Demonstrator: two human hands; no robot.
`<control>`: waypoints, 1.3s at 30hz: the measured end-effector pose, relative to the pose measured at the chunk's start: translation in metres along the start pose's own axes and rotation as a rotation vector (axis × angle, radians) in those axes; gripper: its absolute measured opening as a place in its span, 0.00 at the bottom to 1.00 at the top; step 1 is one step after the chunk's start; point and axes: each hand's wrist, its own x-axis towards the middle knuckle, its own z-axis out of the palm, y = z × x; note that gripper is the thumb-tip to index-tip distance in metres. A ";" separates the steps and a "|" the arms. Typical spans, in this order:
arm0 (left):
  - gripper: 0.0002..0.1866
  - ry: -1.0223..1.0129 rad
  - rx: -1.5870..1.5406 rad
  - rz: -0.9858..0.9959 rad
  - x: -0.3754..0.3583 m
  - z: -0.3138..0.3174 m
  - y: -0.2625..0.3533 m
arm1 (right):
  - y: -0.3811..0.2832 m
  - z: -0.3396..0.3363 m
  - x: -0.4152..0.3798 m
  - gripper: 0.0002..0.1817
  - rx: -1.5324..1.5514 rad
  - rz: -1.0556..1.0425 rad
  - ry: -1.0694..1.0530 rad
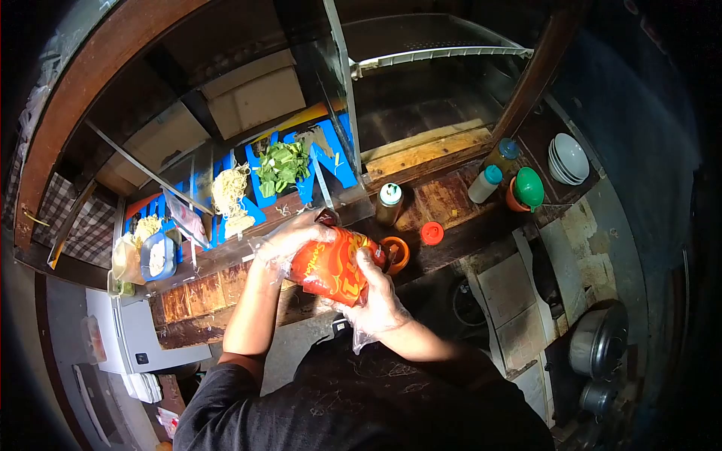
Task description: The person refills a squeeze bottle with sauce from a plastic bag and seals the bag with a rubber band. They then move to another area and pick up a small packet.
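Between my two hands is a red sambal sauce pouch [331, 267] with yellow lettering, tilted toward the right. My left hand [295, 239], in a clear plastic glove, grips its upper left end. On the lower right side my right hand [378, 298], also gloved, is wrapped round the pouch with the thumb on top. The pouch's right end is at an orange round-mouthed container [396, 254]; whether sauce is flowing cannot be made out. A red cap [432, 233] lies on the wooden counter to the right. Just behind stands a dark sauce bottle [389, 203] with a white top.
Noodles [232, 194] and chopped greens [283, 167] lie on the blue-lettered shelf at left, near a blue tub [159, 255]. Right along the counter are a blue-capped bottle [485, 184], a green funnel [529, 188] and stacked white bowls [568, 159]. Metal pots [598, 342] sit lower right.
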 end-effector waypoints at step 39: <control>0.32 0.053 -0.118 0.071 -0.021 0.015 -0.005 | 0.008 -0.011 0.002 0.32 0.013 -0.062 -0.087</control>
